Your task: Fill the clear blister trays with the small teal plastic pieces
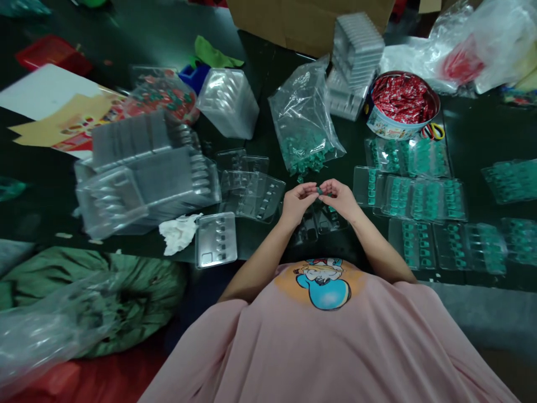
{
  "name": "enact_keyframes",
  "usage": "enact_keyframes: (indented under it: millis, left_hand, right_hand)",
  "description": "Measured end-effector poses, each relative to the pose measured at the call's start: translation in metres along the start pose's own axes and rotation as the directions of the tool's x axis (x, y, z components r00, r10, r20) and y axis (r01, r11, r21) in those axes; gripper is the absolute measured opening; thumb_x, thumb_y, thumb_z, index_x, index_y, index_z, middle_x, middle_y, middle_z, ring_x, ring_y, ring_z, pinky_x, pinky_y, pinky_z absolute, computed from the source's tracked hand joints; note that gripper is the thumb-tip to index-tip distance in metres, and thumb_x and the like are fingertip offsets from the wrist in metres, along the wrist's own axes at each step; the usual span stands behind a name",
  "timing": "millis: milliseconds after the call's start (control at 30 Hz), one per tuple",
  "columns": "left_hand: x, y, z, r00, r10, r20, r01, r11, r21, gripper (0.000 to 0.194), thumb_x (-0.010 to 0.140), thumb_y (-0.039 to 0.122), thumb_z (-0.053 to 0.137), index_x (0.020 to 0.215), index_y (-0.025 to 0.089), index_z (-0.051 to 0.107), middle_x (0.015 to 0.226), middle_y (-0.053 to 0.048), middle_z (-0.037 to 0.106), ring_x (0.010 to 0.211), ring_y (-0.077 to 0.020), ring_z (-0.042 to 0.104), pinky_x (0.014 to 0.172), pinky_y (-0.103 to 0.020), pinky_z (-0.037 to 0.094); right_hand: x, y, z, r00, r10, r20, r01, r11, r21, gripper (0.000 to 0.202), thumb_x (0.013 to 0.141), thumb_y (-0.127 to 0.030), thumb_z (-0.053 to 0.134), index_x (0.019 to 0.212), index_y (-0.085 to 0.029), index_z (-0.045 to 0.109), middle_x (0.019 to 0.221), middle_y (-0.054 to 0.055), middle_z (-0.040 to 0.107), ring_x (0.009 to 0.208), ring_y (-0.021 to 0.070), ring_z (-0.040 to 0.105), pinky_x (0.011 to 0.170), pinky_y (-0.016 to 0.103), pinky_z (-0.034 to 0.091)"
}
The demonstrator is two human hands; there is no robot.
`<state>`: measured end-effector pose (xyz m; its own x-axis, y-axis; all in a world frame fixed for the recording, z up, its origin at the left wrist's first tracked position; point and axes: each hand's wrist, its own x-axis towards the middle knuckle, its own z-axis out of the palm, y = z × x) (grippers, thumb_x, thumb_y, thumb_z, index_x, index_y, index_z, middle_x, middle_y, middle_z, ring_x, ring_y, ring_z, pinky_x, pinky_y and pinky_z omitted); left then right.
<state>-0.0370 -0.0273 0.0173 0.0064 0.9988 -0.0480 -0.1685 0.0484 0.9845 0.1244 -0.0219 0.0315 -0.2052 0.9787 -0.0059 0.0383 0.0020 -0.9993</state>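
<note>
My left hand (300, 201) and my right hand (337, 197) meet at the middle of the table, fingertips pinched on a small green plastic piece (319, 191). Its exact kind is too small to make out. Beneath the hands lie clear plastic blister trays (329, 219), partly hidden, with a bit of green in one. Just beyond my fingers, a clear plastic bag (302, 112) lies with its mouth toward me, and loose green pieces (309, 159) spill from it.
Stacked clear trays (155, 168) and a single tray (217, 239) lie to the left, beside crumpled tissue (178, 234). On the right are trays filled with green pieces (423, 197), a round tin (392, 124) of red wrapped items and scissors (436, 132). A cardboard box (310, 25) stands behind.
</note>
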Motion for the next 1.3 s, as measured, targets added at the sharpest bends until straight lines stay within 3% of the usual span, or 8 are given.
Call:
enact_keyframes:
  millis: [133, 300, 467, 633, 800, 933, 1133, 1300]
  left_hand:
    - [-0.006, 0.006, -0.001, 0.99, 0.004, 0.139, -0.005, 1.0, 0.009, 0.04, 0.068, 0.024, 0.078, 0.106, 0.016, 0.07, 0.09, -0.004, 0.072, 0.085, -0.0157, 0.067, 0.085, -0.032, 0.053]
    - [-0.012, 0.012, -0.005, 0.954, -0.035, 0.298, 0.031, 0.999, 0.021, 0.041, 0.069, 0.022, 0.079, 0.108, 0.017, 0.067, 0.088, -0.002, 0.068, 0.08, -0.012, 0.062, 0.077, -0.025, 0.05]
    - [-0.016, 0.01, 0.002, 0.929, -0.055, 0.366, 0.106, 0.987, -0.121, 0.038, 0.064, 0.029, 0.085, 0.096, 0.019, 0.066, 0.08, 0.002, 0.06, 0.072, -0.0089, 0.054, 0.07, -0.021, 0.045]
    - [-0.018, 0.006, 0.013, 0.932, -0.039, 0.36, 0.095, 0.986, -0.137, 0.036, 0.064, 0.034, 0.087, 0.089, 0.019, 0.066, 0.078, 0.003, 0.057, 0.069, -0.0087, 0.052, 0.067, -0.022, 0.044]
    - [-0.024, 0.012, 0.023, 0.946, 0.146, 0.29, -0.204, 0.962, 0.18, 0.024, 0.068, 0.025, 0.082, 0.088, 0.019, 0.071, 0.096, -0.003, 0.061, 0.072, -0.01, 0.053, 0.065, -0.024, 0.042]
    - [-0.027, 0.017, 0.03, 0.953, 0.134, 0.272, -0.221, 0.922, 0.319, 0.018, 0.075, 0.023, 0.075, 0.092, 0.02, 0.074, 0.094, -0.004, 0.066, 0.069, -0.0105, 0.053, 0.062, -0.024, 0.041]
    - [-0.022, 0.012, 0.028, 0.961, 0.061, 0.269, -0.158, 0.921, 0.357, 0.022, 0.077, 0.027, 0.074, 0.097, 0.021, 0.078, 0.09, -0.005, 0.07, 0.076, -0.0156, 0.061, 0.068, -0.028, 0.047]
    - [-0.028, -0.008, 0.028, 0.916, 0.125, 0.381, -0.303, 0.839, 0.453, 0.02, 0.082, 0.025, 0.07, 0.1, 0.023, 0.078, 0.102, -0.007, 0.074, 0.094, -0.0206, 0.068, 0.085, -0.035, 0.051]
  right_hand:
    - [-0.012, -0.005, -0.009, 0.996, 0.072, 0.045, -0.079, 0.981, 0.178, 0.023, 0.073, -0.034, 0.075, 0.087, -0.02, 0.063, 0.082, -0.001, 0.064, 0.075, 0.0123, 0.059, 0.075, 0.029, 0.048]
    - [-0.021, -0.009, -0.015, 0.978, 0.142, 0.152, -0.176, 0.955, 0.241, 0.03, 0.064, -0.029, 0.083, 0.084, -0.019, 0.062, 0.076, -0.004, 0.06, 0.069, 0.0092, 0.054, 0.069, 0.025, 0.043]
    - [-0.031, -0.015, -0.012, 0.951, 0.219, 0.22, -0.293, 0.867, 0.402, 0.033, 0.063, -0.031, 0.085, 0.078, -0.02, 0.058, 0.071, -0.005, 0.057, 0.064, 0.0073, 0.049, 0.061, 0.021, 0.039]
    - [-0.039, -0.012, -0.011, 0.937, 0.329, 0.121, -0.338, 0.758, 0.558, 0.039, 0.06, -0.034, 0.088, 0.077, -0.022, 0.055, 0.069, -0.007, 0.054, 0.06, 0.0069, 0.047, 0.055, 0.02, 0.035]
    - [-0.046, -0.007, -0.009, 0.924, 0.383, 0.002, -0.297, 0.711, 0.638, 0.042, 0.056, -0.032, 0.089, 0.072, -0.022, 0.052, 0.065, -0.008, 0.054, 0.06, 0.0069, 0.049, 0.054, 0.019, 0.037]
    - [-0.052, -0.005, -0.008, 0.911, 0.411, -0.031, -0.292, 0.696, 0.656, 0.042, 0.056, -0.034, 0.089, 0.072, -0.022, 0.051, 0.063, -0.008, 0.053, 0.058, 0.0065, 0.049, 0.053, 0.018, 0.036]
    - [-0.058, -0.001, -0.022, 0.908, 0.396, -0.138, -0.279, 0.816, 0.507, 0.041, 0.057, -0.039, 0.085, 0.075, -0.023, 0.051, 0.071, -0.006, 0.06, 0.062, 0.008, 0.052, 0.052, 0.019, 0.033]
    - [-0.065, 0.004, -0.047, 0.888, 0.361, -0.285, -0.24, 0.892, 0.384, 0.035, 0.063, -0.041, 0.079, 0.079, -0.024, 0.053, 0.076, -0.005, 0.061, 0.065, 0.0085, 0.053, 0.053, 0.02, 0.033]
